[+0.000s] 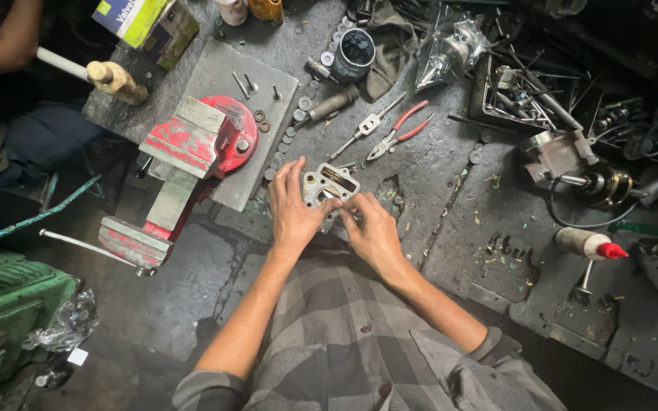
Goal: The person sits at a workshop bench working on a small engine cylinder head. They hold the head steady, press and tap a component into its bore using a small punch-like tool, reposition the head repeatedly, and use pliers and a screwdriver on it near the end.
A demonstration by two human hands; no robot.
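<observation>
At the centre of the frame both hands grip a small grey metal plate [329, 185]: the left hand [292, 217] clasps its left edge to steady it, while the right hand [373, 232] pinches its lower edge, perhaps seating something. To the upper right lie red-handled pliers [399, 129]; a red bench vise [192, 156] stands at left.

I see both hands over the grimy surface [451, 175]. My left hand [292, 213] grips the left edge of a grey metal casting [329, 185], and my right hand [375, 232] pinches its lower right corner. A red vise [192, 144] sits just left of them. Red-handled pliers [399, 129] and a small wrench [363, 131] lie just beyond the casting. Another person's arm [17, 34] reaches in at top left.
</observation>
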